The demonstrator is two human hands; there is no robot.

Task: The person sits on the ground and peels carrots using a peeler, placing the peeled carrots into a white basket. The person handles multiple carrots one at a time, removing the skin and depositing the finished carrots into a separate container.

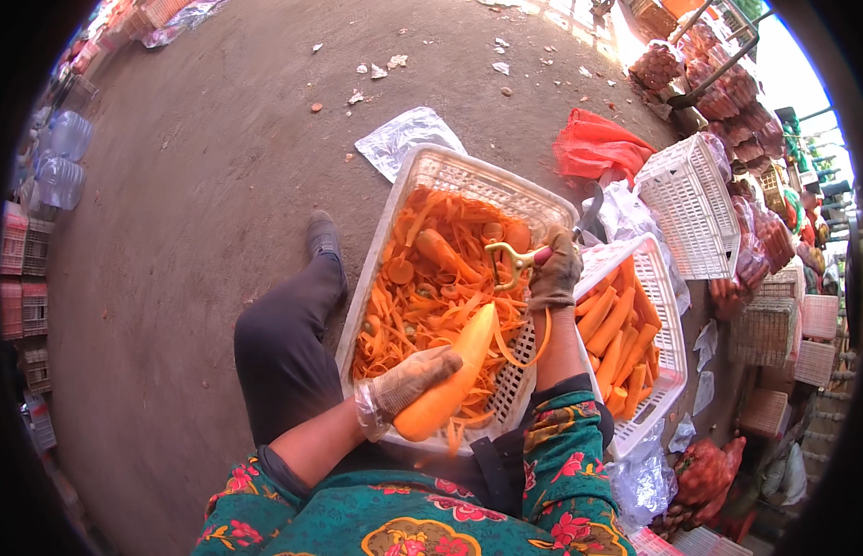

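My gloved left hand [414, 382] is closed around the thick lower part of a large peeled carrot [459, 375], its tip pointing up and away from me. In my gloved right hand [556, 271] is a Y-shaped peeler [518, 263] with a yellow frame and a reddish handle. The peeler is just beyond the carrot's tip, apart from it. A long strip of peel [518, 358] hangs in a loop by my right wrist. Under both hands stands a white plastic crate [376, 278] full of orange peelings [431, 278], with some carrot pieces among them.
A second white crate [671, 347] at the right holds several peeled carrots [623, 333]. Beyond it are an upturned white crate [689, 208], a red mesh sack [598, 146] and plastic bags [629, 215]. Stacked crates [769, 326] and filled bags line the right side. Large clear bottles [59, 182] stand far left.
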